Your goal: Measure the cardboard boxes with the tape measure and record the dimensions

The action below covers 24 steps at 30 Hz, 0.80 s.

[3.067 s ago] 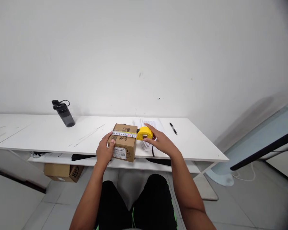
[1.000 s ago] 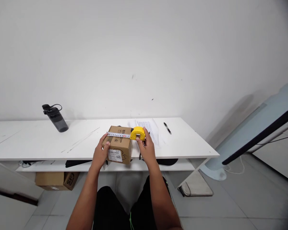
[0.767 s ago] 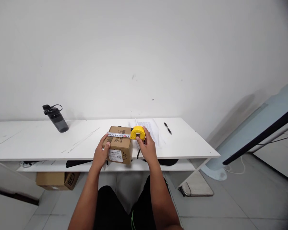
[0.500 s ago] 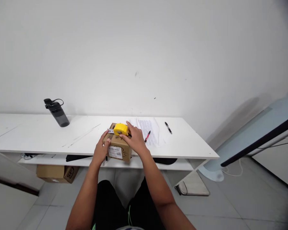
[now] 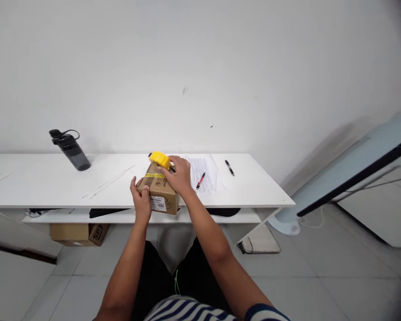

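A small brown cardboard box (image 5: 169, 196) with a white label on its front side is at the front edge of the white desk. My left hand (image 5: 141, 198) grips its left side, thumb near the top edge. My right hand (image 5: 179, 174) is closed round a yellow tape measure (image 5: 159, 159), held over the box's far end. Across the box top runs a yellow strip (image 5: 154, 175); whether it is the tape's blade or part of the box I cannot tell.
Printed papers (image 5: 205, 174) lie right of the box, with a red and black pen (image 5: 201, 180) on them and a black pen (image 5: 229, 168) beyond. A dark water bottle (image 5: 74, 154) stands at left. Under the desk's shelf (image 5: 183, 217) sits a larger carton (image 5: 75, 234).
My right hand has moved the tape measure up and away toward the box's far end. The blade end that was by my left hand's fingers has gone from there. My view has shifted slightly.
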Each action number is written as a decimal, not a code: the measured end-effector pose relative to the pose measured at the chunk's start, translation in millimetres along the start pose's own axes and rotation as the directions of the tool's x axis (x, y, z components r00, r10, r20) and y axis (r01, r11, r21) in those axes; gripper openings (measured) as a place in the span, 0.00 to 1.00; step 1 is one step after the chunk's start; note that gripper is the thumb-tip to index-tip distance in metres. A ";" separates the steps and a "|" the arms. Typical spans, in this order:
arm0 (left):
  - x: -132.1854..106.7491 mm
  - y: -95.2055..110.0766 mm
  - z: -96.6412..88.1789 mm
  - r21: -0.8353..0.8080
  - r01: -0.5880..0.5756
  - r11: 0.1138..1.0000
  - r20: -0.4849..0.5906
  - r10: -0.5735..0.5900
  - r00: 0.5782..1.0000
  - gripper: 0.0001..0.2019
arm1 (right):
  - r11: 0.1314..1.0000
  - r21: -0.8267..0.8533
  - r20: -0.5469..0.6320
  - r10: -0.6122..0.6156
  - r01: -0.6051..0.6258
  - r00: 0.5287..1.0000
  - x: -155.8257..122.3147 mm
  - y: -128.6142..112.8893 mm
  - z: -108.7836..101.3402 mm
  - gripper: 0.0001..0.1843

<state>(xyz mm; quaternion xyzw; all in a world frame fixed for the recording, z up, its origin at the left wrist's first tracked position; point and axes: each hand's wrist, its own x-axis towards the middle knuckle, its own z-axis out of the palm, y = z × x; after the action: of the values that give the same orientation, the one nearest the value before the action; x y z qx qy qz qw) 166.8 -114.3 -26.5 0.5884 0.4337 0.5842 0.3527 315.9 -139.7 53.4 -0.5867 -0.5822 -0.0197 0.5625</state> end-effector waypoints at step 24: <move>-86.0 30.2 69.1 -0.160 0.079 0.984 0.288 -0.030 0.957 0.30 | 0.631 0.668 0.107 0.444 -0.395 0.890 -131.9 28.5 -26.5 0.34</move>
<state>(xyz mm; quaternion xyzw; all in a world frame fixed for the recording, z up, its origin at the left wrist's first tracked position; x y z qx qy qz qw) 243.5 -198.7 -36.2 0.6217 0.3433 0.5186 0.4762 310.3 -236.2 -44.6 -0.4608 -0.3772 0.3034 0.7439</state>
